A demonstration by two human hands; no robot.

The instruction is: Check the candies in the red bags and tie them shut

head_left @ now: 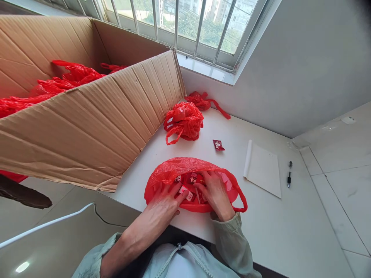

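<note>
A red plastic bag (185, 165) lies with its mouth spread wide at the table's front edge. Inside it are several small red and white printed packets (189, 195). My left hand (165, 197) reaches in over the bag's near left rim, its fingers spread across the packets. From the right, my right hand (216, 193) is also in the bag, thumb and forefinger apart beside the packets; some of its fingertips are hidden. Neither hand visibly grips anything. Beyond the bag, one dark red packet (218, 145) rests alone on the white table (232, 131).
On the left stands a large open cardboard box (116, 119) holding red plastic bags (72, 75). Crumpled red bags (185, 121) lie by its corner. A notepad (263, 168) and a black pen (289, 179) are at right. Behind is a barred window (199, 27).
</note>
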